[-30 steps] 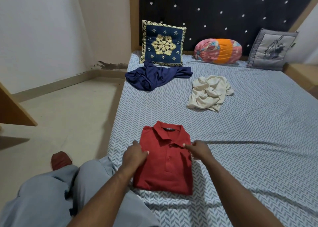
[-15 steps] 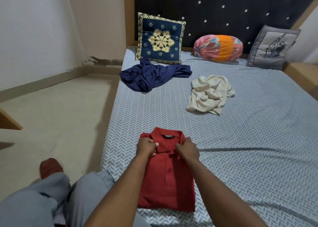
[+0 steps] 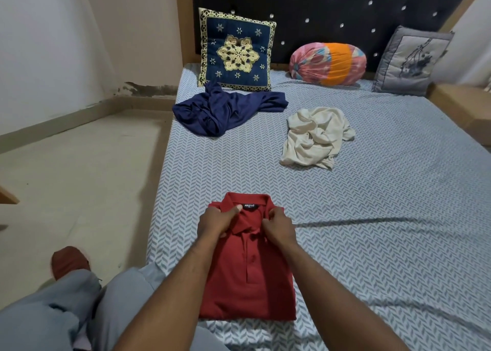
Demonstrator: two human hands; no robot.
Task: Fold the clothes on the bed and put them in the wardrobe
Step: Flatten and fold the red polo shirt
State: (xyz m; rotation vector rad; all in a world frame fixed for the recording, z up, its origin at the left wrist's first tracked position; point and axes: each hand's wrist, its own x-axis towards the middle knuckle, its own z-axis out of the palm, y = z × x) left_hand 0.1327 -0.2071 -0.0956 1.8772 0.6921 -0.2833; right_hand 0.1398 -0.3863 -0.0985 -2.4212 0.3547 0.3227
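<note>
Where the hands meet: the collar (image 3: 252,200) of the red polo shirt (image 3: 247,284), which lies folded into a rectangle, placket up, at the near edge of the bed (image 3: 385,231)
Left hand (image 3: 215,221): curled, thumb and fingers pinching the collar's left side beside the neck label
Right hand (image 3: 279,228): curled, gripping the collar's right side
Navy garment (image 3: 223,108): crumpled farther up the bed, its top seemingly touching the blue patterned cushion (image 3: 236,50)
Cream garment (image 3: 316,138): bunched, right of the navy one, apart from it
Headboard end: pink-and-orange bolster (image 3: 328,63), grey cushion (image 3: 414,61) to its right
</note>
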